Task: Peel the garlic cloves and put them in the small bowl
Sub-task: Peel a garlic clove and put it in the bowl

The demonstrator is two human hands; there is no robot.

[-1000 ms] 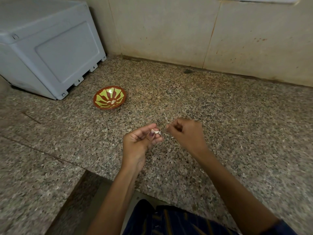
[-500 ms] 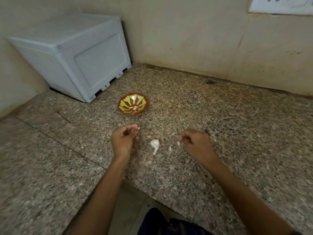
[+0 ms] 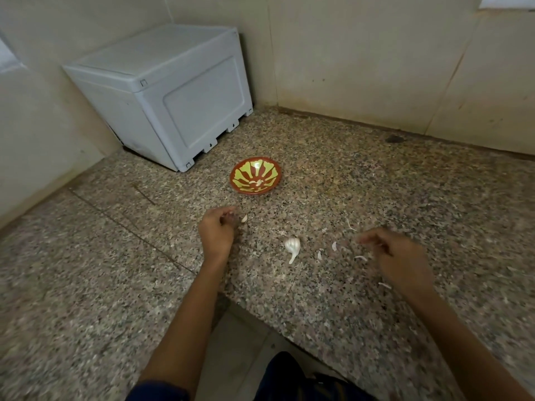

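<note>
Head view: left grip (image 3: 217, 233) pinches a garlic clove (image 3: 244, 218); right grip (image 3: 401, 257) loosely curled, empty

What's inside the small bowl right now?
The small bowl holds a few pale pieces near its bottom, probably peeled cloves; too small to count. Nothing covers its inside. One more clove is at the left hand fingertips, short of the bowl.

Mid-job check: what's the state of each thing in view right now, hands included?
left hand: fingers curled, pinching a garlic clove at the fingertips, short of the bowl
right hand: loosely curled, holds nothing visible
small bowl: upright on the counter, pale pieces inside
garlic bulb: lying on the counter between the hands
peel scraps: scattered near the right hand
</note>
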